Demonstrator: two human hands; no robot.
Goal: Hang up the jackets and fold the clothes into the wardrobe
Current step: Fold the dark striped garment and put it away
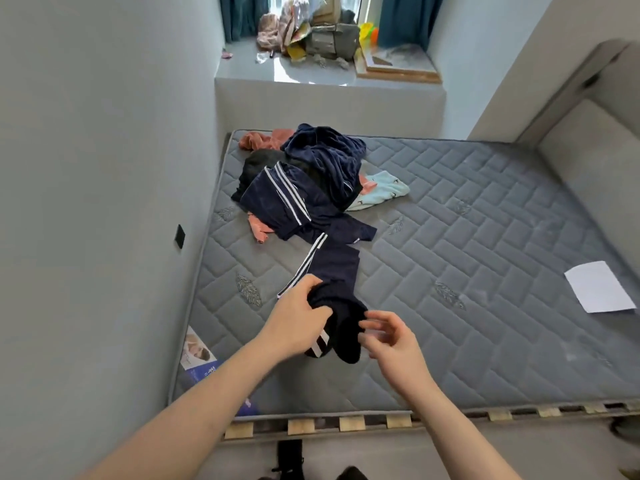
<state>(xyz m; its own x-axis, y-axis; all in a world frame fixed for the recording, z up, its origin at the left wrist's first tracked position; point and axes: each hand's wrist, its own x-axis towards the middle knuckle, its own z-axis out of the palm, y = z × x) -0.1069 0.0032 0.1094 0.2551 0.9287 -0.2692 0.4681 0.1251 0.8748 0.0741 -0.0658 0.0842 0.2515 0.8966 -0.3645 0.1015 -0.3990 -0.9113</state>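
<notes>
**Striped trousers held over a bare mattress**

Grey quilted fabric covers the mattress (450, 237), stitched in a brick-like pattern with small embroidered leaf shapes, and it fills a narrow room between plain pale walls. Wooden slats (349, 423) of the bed frame show along its near edge.

The left hand (294, 323) grips one end of a pair of dark navy trousers (337, 268), its fingers curled into the bunched cloth. White stripes run down the trousers' side seam, and the soft fabric stretches from the hand back toward the pile. The right hand (388, 336) hovers just beside the hanging dark end, fingers loosely curled and spread, holding nothing; its fingertips look blurred.

Farther up the mattress lies a heap of clothes (311, 181): a plush, velvety navy garment on top, another navy piece with white stripes, something black, peach-coloured cloth (259, 140) and a pale blue piece (381, 188) with small dark marks.

A white sheet of paper (597, 287) lies flat near the right edge. At the far end, a glossy window ledge (311, 71) carries a jumble of bags and boxes between teal curtains (405, 19).
</notes>
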